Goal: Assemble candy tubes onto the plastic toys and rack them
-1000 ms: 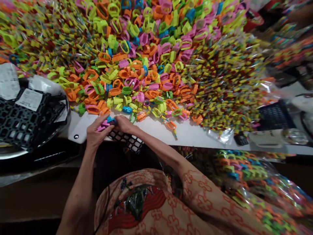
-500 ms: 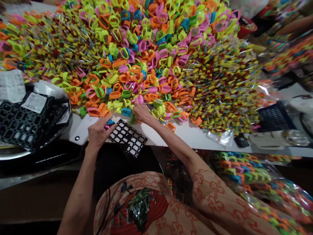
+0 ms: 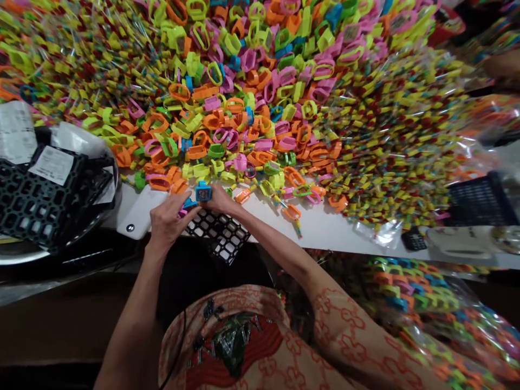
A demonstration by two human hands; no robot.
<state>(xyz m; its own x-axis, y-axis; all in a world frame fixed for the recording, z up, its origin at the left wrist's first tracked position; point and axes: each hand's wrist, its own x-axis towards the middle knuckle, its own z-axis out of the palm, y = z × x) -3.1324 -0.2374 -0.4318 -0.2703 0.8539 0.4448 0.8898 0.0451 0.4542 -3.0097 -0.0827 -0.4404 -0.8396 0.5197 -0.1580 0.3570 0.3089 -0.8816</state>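
My left hand [image 3: 167, 221] is closed around small blue and pink plastic toy watches [image 3: 187, 205], its fingertips pointing right. Close beside it, my right hand [image 3: 217, 199] grips a blue toy watch [image 3: 203, 192] with a small picture on its square face. Under both hands, at the table's front edge, lies a black lattice tray [image 3: 227, 238] with rows of openings. Just beyond is a big heap of toy watches [image 3: 215, 122] in orange, pink, yellow, green and blue. The fingers of my right hand are partly hidden behind the blue watch.
A white phone [image 3: 136, 216] lies left of my left hand. Further left, a round metal basin [image 3: 116, 203] holds black lattice trays [image 3: 30, 211] and labels. Piles of small yellow wrapped pieces [image 3: 398, 141] flank the heap. A dark calculator [image 3: 414, 238] and blue basket [image 3: 471, 197] are at right.
My right hand has drawn back from the heap toward my left hand, bringing a blue toy watch. My left hand stays over the tray. The view has shifted slightly.
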